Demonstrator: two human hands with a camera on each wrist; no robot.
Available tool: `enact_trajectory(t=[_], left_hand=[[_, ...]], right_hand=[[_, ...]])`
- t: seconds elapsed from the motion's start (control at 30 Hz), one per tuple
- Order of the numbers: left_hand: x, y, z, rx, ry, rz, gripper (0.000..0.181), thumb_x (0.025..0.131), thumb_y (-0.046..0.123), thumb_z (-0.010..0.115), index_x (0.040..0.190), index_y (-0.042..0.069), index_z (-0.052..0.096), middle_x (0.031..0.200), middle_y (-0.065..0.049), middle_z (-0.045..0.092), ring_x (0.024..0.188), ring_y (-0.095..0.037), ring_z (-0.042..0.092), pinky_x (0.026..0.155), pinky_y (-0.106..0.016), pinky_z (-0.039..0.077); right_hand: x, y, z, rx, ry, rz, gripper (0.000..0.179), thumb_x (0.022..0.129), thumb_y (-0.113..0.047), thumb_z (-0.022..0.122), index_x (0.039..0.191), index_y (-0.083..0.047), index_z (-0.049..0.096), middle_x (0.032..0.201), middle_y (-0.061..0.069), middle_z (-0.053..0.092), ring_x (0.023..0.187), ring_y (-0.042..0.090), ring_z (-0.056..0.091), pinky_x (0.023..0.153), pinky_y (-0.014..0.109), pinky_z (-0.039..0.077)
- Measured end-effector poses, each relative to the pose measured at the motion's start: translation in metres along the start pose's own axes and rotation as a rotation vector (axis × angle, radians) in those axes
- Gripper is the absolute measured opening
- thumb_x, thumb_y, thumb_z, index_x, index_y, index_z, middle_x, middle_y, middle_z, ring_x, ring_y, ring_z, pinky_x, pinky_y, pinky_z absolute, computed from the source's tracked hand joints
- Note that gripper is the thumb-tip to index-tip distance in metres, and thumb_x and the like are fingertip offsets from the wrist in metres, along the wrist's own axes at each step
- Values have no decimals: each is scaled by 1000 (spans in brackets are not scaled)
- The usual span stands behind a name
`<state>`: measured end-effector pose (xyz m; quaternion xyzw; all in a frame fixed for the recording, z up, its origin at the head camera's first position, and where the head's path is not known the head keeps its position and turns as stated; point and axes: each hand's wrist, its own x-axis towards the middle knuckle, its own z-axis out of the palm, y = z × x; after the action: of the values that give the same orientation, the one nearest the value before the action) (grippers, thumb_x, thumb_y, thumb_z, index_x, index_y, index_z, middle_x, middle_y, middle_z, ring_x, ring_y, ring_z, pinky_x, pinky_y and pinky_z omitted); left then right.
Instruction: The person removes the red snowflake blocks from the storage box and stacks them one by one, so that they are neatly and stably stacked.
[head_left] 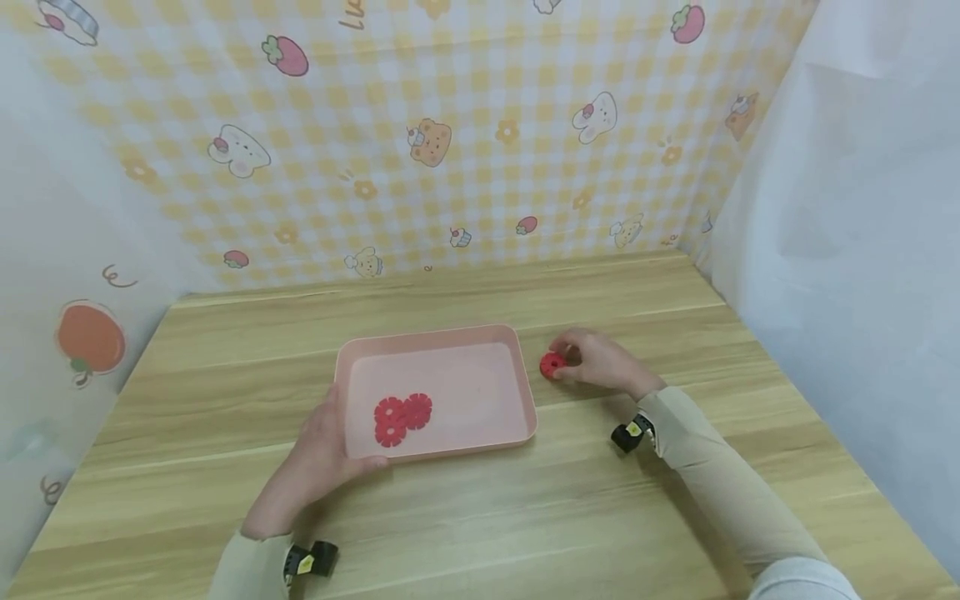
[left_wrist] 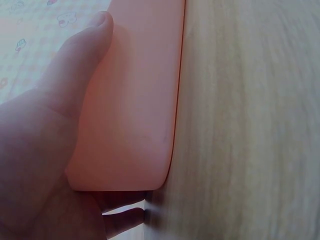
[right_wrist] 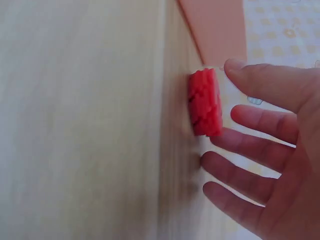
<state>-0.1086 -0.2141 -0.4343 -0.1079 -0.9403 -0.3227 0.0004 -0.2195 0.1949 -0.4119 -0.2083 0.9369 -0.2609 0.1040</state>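
A shallow pink tray (head_left: 468,383) lies on the table. My left hand (head_left: 318,450) grips its near left corner, thumb (left_wrist: 97,37) along the front wall and fingers round the left side. Inside the tray, toward its near left, are several red notched discs (head_left: 390,412), flat and partly overlapping. To the right of the tray, a short stack of red notched discs (right_wrist: 205,102) rests on the tabletop. My right hand (head_left: 600,362) is beside that stack, its fingers spread around it; in the right wrist view the thumb tip (right_wrist: 235,66) stands apart from the discs.
The wood-grain table (head_left: 480,517) meets a yellow checked cloth (head_left: 480,167) at the back. White sheets hang at the left and right (head_left: 847,208) sides. A small black camera (head_left: 630,435) is strapped on each wrist.
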Motion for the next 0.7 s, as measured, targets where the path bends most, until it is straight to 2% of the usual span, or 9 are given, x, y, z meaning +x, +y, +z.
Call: enact_trajectory(t=[0.37,0.6,0.7], left_hand=[[-2,2,-2,-3,-5,-10,122,59,46,88,145,-1,16,129,-23,45,113,-39,46,93,-61,45],[0,1,-1,-23,36,54,118,56,41,91,142,1,22,121,-19,50,105,-34,50,89,-57,47],[0,1,-1,-26,37,52,117,57,42,91,142,2,23,122,-18,50,106,-34,50,89,-57,47]], right_hand=[[6,-14,-7,-33,13,-45,34,83,-23,74,111,-6,65,114,10,62,105,29,58,89,45,50],[15,-30,-13,-53,-8,-65,29,82,-19,74,107,-6,68,107,8,68,96,25,60,82,39,52],[20,-37,-15,-65,-24,-70,25,82,-18,73,105,-7,70,104,6,69,93,24,61,81,37,52]])
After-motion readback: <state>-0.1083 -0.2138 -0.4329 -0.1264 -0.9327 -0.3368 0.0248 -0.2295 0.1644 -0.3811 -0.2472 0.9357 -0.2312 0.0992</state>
